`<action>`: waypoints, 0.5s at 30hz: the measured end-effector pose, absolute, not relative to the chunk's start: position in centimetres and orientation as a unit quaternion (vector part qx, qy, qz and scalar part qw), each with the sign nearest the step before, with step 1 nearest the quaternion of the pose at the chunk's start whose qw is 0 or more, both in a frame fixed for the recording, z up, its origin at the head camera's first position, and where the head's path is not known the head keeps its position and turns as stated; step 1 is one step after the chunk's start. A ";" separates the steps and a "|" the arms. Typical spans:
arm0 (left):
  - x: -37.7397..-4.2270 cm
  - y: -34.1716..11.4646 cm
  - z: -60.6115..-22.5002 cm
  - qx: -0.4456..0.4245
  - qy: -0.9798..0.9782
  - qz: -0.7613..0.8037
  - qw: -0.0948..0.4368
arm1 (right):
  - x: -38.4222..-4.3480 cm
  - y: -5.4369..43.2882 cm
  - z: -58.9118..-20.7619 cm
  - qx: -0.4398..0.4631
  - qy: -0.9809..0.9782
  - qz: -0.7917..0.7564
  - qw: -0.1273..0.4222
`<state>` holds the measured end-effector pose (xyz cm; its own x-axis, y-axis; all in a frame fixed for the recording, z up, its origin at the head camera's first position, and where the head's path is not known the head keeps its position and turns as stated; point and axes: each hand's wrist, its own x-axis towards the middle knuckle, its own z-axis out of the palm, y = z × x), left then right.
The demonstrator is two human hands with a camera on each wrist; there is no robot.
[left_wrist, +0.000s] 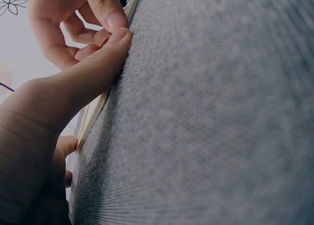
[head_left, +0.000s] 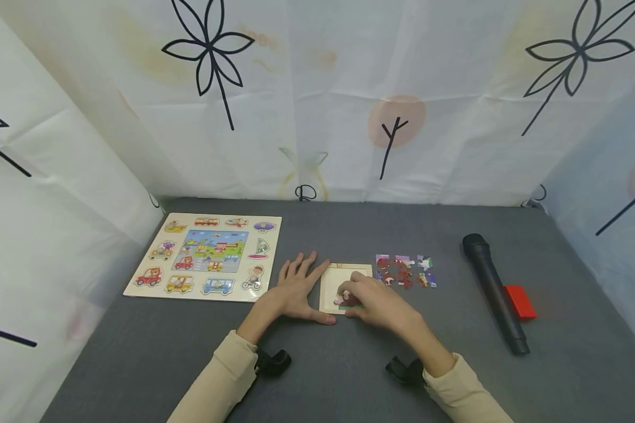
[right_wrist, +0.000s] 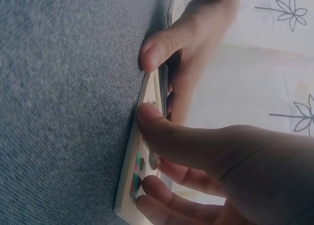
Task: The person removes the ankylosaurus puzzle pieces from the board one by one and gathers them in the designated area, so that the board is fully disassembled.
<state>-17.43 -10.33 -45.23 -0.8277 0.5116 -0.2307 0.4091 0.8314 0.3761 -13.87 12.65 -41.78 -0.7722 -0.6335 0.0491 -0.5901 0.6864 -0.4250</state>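
A small wooden puzzle tray [head_left: 340, 275] lies mid-table, with jigsaw pieces in its lower part partly hidden by fingers. My left hand [head_left: 296, 294] is spread along the tray's left side, its thumb at the near left corner and its fingertips by the left edge. Over the tray, my right hand [head_left: 378, 301] has bent fingers and pinches a puzzle piece [right_wrist: 153, 159] low against the tray floor. In the right wrist view the tray's pale rim [right_wrist: 128, 168] runs beneath that thumb. Several loose purple and red-brown jigsaw pieces [head_left: 404, 276] lie right of the tray.
At the left lies a large picture puzzle board [head_left: 217, 295] with vehicle shapes. A black microphone [head_left: 494, 294] lies to the right, against a red block [head_left: 521, 302]. Patterned white cloth [head_left: 328, 141] hangs behind the grey table [head_left: 328, 382].
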 end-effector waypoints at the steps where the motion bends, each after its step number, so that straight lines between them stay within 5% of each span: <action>1: -17.4 -10.3 -45.2 0.245 0.943 0.157 0.163 | -13.9 12.7 -41.8 -0.333 0.917 -0.215 0.054; 15: -17.5 -10.4 -45.3 0.247 0.942 0.158 0.163 | -13.9 12.8 -41.7 -0.322 0.916 -0.229 0.071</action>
